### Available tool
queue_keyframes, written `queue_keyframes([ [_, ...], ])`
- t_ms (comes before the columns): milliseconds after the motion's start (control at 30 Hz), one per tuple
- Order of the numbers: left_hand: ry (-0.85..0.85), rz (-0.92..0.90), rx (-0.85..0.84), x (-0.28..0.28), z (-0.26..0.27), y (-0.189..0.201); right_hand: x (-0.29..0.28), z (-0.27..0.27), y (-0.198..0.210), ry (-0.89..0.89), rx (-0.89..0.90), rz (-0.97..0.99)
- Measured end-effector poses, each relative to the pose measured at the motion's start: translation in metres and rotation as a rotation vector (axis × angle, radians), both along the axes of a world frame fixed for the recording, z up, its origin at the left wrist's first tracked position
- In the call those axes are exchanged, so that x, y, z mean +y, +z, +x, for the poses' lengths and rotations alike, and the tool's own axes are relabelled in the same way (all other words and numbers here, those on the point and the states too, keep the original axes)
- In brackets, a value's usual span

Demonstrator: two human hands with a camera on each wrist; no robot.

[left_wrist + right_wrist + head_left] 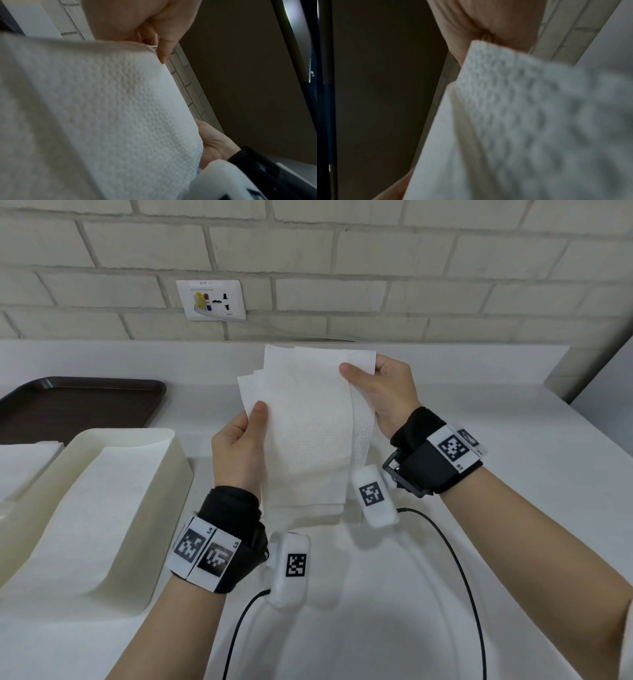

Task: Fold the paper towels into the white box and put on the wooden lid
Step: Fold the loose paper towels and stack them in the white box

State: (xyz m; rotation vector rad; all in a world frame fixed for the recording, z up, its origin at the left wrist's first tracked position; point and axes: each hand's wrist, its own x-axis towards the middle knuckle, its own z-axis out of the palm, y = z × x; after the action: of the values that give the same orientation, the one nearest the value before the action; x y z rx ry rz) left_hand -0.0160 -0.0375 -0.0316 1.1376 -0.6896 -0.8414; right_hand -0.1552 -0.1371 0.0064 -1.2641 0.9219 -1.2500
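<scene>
1. The left hand (pixel 239 446), thumb up, pinches the paper towels (pixel 308 422) at their left edge.
2. The right hand (pixel 383 392) pinches their upper right corner, above the surface (pixel 479 542).
3. The white box (pixel 178 470) sits left, towels inside.

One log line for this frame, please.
stage: folding | left hand: pinches paper towels | right hand: pinches same | white box: open, holds towels

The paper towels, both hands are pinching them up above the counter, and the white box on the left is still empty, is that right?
Not quite. The white box is not empty: the head view shows paper towels lying inside it. The rest holds: the left hand and right hand both pinch the paper towels above the counter.
</scene>
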Motion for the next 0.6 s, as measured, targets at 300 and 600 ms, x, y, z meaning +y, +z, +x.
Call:
queue_keyframes([
  [300,0.021,0.007,0.077,-0.003,0.001,0.001,0.003,0.002,-0.001,-0.05,0.123,-0.058],
  [600,0.095,-0.014,-0.251,-0.006,-0.007,-0.002,0.003,0.015,-0.004,-0.126,0.201,-0.178],
])
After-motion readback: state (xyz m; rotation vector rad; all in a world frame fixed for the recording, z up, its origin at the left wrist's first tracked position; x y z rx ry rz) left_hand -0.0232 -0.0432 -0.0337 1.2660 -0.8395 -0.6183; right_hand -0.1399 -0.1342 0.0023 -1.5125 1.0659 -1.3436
